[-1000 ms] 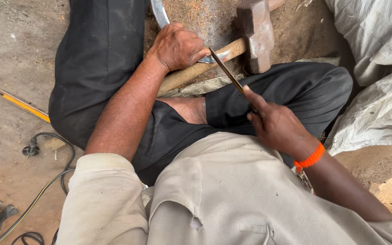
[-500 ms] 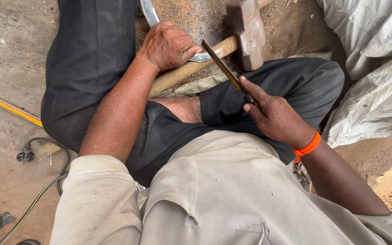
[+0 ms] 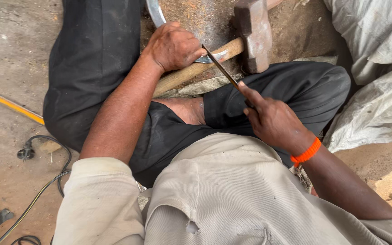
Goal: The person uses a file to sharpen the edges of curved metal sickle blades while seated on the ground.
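We've got our left hand [image 3: 174, 46] clamped down over the curved steel blade [image 3: 156, 16], pinning it flat on the rusty iron block [image 3: 207, 18], right over the wooden handle of the sledgehammer [image 3: 252, 34] lying across it. Our right hand [image 3: 273, 122] is wrapped round the tail of a slim dark file [image 3: 219, 68], index finger stretched along it, tip resting on the blade's edge by the left knuckles. To do this bit well, we reckon it's about keeping the file at a steady angle, pressing evenly along the edge, and holding the blade dead still so it doesn't chatter. The blade's shiny and smooth, the block pitted and brown, the hammer head blunt and dull, its handle pale and worn. Dusty ground, black cable [image 3: 46, 181] off to the left
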